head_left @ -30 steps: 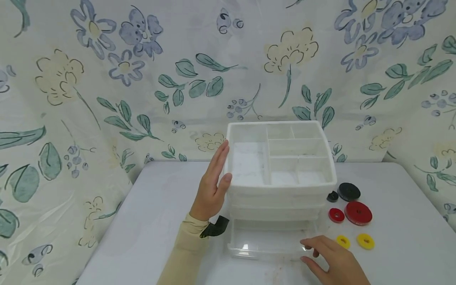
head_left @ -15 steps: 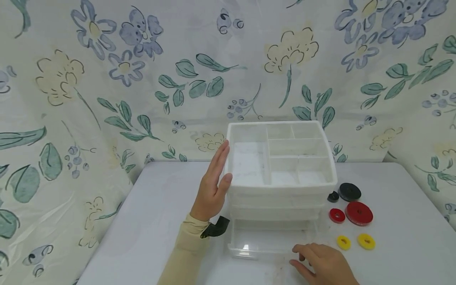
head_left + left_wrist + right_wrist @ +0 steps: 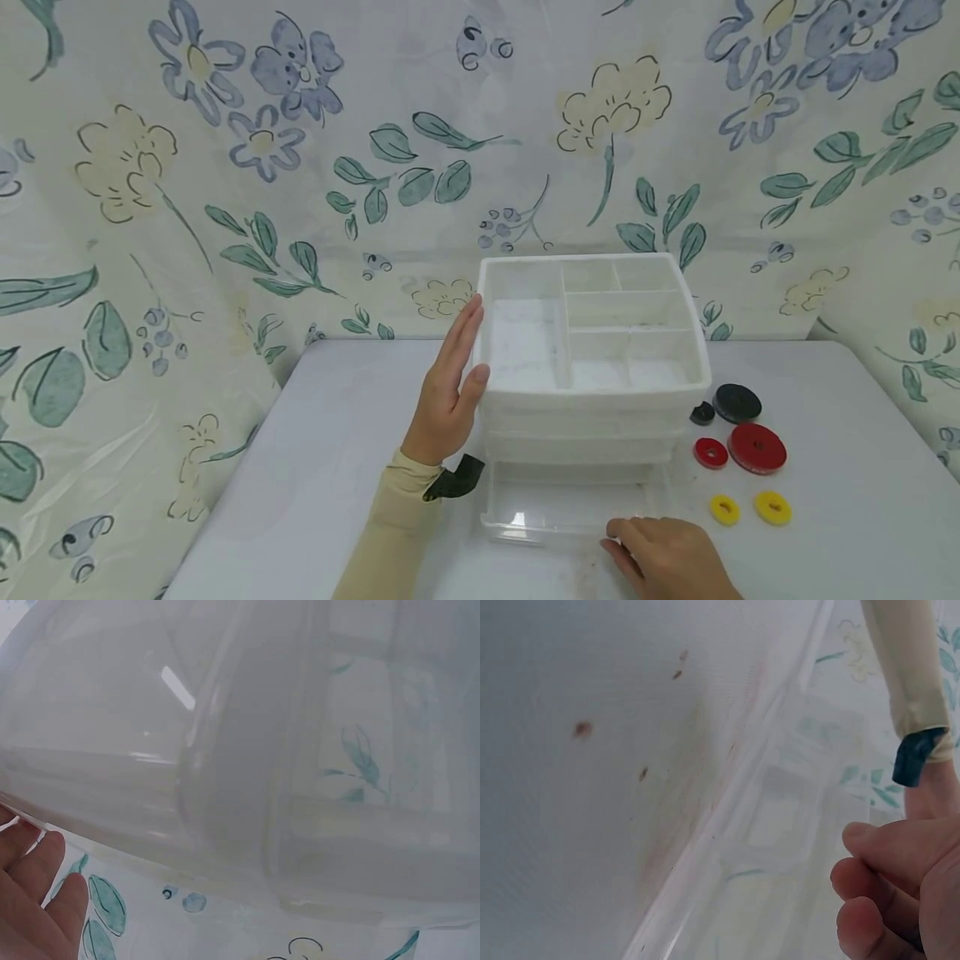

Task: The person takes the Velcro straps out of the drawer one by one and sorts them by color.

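A white plastic drawer organizer (image 3: 585, 410) with a divided top tray stands on the table. Its clear bottom drawer (image 3: 551, 505) is pulled out toward me. My left hand (image 3: 442, 414) lies along the organizer's left side, fingers straight and thumb at the front corner; its fingertips also show at the wall in the left wrist view. At the right part of the drawer's front edge, my right hand (image 3: 666, 557) pinches the lip between thumb and curled index finger. In the right wrist view the thumb (image 3: 866, 838) sits close to the bent fingers, over the see-through plastic.
To the organizer's right lie a large black disc (image 3: 737, 403), a small black piece (image 3: 702, 413), a large red disc (image 3: 757, 448), a small red ring (image 3: 710, 453) and two yellow rings (image 3: 772, 507). A floral sheet (image 3: 405, 192) hangs behind the white table (image 3: 315, 500).
My right hand has slid left along the drawer's front edge, and its thumb and index finger have come together. The left hand, organizer and drawer have stayed in place.
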Tool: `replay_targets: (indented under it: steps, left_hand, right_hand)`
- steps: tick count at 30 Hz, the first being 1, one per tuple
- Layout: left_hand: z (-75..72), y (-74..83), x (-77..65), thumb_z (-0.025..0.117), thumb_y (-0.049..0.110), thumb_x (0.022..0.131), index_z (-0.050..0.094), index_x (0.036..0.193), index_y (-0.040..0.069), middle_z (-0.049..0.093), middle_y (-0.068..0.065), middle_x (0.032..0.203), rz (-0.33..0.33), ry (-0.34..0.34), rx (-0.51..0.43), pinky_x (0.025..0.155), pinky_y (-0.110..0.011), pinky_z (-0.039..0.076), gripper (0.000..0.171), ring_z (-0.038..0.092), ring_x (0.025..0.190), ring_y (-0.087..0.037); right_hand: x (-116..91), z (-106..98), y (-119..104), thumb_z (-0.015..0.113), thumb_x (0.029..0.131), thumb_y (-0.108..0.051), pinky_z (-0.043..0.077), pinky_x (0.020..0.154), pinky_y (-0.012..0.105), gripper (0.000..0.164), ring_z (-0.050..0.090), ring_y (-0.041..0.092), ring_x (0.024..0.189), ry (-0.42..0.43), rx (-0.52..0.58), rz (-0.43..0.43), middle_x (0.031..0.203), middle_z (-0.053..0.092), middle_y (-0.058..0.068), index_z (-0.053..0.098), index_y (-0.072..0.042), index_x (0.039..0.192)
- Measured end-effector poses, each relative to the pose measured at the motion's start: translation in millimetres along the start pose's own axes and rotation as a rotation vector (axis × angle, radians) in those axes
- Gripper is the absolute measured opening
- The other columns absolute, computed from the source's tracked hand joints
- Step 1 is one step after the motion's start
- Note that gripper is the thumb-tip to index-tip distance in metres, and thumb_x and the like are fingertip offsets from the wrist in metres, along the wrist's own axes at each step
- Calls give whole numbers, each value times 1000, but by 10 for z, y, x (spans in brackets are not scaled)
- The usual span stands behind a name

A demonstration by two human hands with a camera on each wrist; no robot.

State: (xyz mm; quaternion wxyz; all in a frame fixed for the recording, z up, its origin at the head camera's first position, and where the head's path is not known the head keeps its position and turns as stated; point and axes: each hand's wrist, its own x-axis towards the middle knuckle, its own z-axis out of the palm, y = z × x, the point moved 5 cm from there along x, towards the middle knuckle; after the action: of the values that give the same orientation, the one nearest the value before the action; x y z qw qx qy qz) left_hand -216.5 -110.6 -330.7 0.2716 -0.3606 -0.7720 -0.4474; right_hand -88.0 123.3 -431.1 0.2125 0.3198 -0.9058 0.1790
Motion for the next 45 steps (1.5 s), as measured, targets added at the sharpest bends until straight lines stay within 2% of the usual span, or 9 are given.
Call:
replay_targets:
  steps: [3, 6, 12, 17, 30, 45]
  left_hand:
    - [-1, 6, 1, 34, 42, 109, 27, 158, 3, 23, -10, 165, 5, 2, -2, 123, -41, 20, 63, 23, 151, -28]
    - [-2, 7, 3, 34, 42, 109, 27, 158, 3, 23, -11, 165, 5, 4, -4, 123, -41, 20, 63, 23, 151, -28]
    - [2, -9, -1, 33, 44, 109, 27, 158, 3, 23, -9, 166, -5, -2, -2, 123, -42, 20, 64, 23, 151, -28]
    - [-3, -14, -6, 33, 45, 109, 27, 159, 4, 23, -9, 166, -12, -4, 5, 123, -42, 21, 65, 23, 151, -28]
    - [-6, -3, -4, 35, 42, 109, 27, 158, 2, 23, -10, 166, 2, -2, -2, 123, -40, 20, 64, 23, 152, -28]
    - [-6, 0, -1, 34, 44, 109, 27, 158, 2, 23, -10, 166, -3, -2, 10, 122, -40, 21, 65, 23, 151, -28]
  right_hand:
    - [6, 21, -11, 94, 67, -24, 47, 56, 7, 33, 54, -2, 50, 18, -18, -42, 63, 64, -13, 68, -18, 88]
    - [16, 32, -20, 95, 67, -24, 46, 55, 6, 34, 52, -1, 49, 31, -24, -59, 60, 62, -13, 68, -17, 87]
    - [55, 25, -38, 95, 66, -24, 45, 54, 6, 34, 48, -4, 48, 19, -31, -8, 60, 61, -15, 69, -18, 88]
    - [88, 12, -49, 96, 65, -25, 45, 54, 7, 33, 51, -3, 48, 27, -58, 23, 61, 63, -13, 70, -18, 85]
    - [145, 62, 2, 95, 67, -24, 49, 54, 11, 30, 57, 3, 49, 41, -100, 19, 62, 65, -11, 69, -19, 82]
    - [214, 92, 64, 93, 69, -22, 42, 48, 8, 31, 52, 2, 46, 38, -125, 103, 53, 53, -13, 65, -15, 79]
